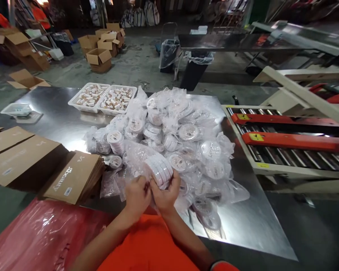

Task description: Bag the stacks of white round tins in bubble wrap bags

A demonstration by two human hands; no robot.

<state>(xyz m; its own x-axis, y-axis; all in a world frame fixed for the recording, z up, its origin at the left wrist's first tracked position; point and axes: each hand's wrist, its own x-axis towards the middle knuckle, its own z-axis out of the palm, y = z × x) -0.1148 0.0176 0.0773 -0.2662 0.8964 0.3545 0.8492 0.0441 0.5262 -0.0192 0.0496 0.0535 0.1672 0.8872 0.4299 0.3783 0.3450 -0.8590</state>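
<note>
A clear plastic bag [135, 154] holding a stack of round white discs [159, 168] is between my hands, just above the near side of the heap. My left hand [138, 194] is closed, its fingers pinching the bag's plastic. With thumb and fingers, my right hand [166, 190] grips the lower end of the bagged stack. Around and beyond them lies a big pile of similar bagged discs [189, 132], some with labels. To the left, another stack of discs [115, 142] stands tilted near a smaller one.
Brown printed paper bags [70, 177] sit at the left edge of the metal table [254, 218]. Two white baskets [100, 109] of small items and a small tray [16, 109] stand farther back. A roller conveyor [274, 152] with red bars is on the right, red plastic [45, 229] lower left.
</note>
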